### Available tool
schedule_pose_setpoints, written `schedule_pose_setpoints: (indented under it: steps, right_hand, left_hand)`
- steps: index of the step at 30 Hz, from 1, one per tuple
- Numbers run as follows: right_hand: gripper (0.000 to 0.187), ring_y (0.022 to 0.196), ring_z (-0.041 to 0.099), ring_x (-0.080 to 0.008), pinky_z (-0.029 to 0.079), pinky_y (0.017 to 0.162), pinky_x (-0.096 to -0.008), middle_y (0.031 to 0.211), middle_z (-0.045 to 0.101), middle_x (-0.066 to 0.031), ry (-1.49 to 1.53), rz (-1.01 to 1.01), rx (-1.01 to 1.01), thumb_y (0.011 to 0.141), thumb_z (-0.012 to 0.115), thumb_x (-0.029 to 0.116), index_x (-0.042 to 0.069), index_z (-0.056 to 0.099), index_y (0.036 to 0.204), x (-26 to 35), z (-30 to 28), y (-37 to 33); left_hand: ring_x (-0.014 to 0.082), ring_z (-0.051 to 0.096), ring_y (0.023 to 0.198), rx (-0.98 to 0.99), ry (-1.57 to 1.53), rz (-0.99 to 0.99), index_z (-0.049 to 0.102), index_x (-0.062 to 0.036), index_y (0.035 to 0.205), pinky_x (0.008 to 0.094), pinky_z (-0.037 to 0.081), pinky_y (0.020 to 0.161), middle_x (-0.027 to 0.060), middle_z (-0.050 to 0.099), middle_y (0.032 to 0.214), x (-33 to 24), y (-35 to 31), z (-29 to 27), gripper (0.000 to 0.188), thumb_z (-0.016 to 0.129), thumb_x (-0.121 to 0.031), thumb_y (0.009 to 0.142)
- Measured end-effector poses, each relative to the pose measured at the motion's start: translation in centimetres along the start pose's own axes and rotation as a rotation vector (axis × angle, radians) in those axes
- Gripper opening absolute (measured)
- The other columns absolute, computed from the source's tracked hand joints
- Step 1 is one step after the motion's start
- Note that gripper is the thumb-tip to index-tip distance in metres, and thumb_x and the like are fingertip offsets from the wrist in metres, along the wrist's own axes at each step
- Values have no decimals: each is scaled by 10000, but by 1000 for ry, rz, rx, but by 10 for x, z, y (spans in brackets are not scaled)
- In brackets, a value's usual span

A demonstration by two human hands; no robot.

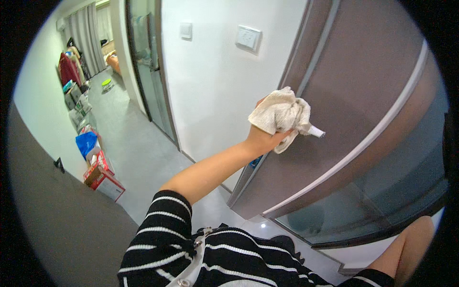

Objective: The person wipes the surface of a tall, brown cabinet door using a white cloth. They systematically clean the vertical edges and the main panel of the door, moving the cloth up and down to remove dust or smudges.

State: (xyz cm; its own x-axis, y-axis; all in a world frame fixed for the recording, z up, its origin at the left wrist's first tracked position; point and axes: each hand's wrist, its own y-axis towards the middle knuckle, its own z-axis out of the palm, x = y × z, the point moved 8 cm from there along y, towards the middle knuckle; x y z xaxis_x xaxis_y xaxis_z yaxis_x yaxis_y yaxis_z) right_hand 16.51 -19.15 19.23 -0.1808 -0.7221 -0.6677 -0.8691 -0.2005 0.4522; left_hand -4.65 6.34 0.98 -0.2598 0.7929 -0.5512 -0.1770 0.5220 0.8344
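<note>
My left hand (268,137) is closed around a cream cloth (282,111), with the arm stretched out ahead. The cloth is bunched up at the edge of a brown door panel (363,62). From its right side pokes a short white end (316,131), perhaps a door handle; the cloth covers whatever it joins. Part of my fingers is hidden by the folds. Of my right arm (406,244) only a bare, bent stretch shows at the lower right, and the right hand is out of sight.
White wall switches (248,38) sit left of the door. A glass door (148,67) stands beside a hallway. Cardboard boxes (104,182), a blue bag (86,143) and piled belongings line the hallway's left wall. A dark panel (62,210) is close on my left. Dark glass (363,205) lies at lower right.
</note>
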Motion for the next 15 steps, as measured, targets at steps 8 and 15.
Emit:
schedule_pose_setpoints:
  steps: [8,15]
  right_hand:
    - [346,1181,516,-240,413,987,-371,1282,550,-123,361,-16,76,996,420,226,63,543,1275,47,85,-9]
    - [360,1195,510,-223,406,995,-357,1299,545,-108,487,25,41,1001,383,233,66,546,1275,47,84,-11]
  left_hand:
    - [269,591,1111,95,-134,6,539,-24,1237,397,455,969,139,604,1189,-4,-12,21,570,788,-170,746]
    - [257,578,1139,112,-184,0,537,-28,1248,386,442,988,130,596,1220,-17,-17,30,578,768,-111,725]
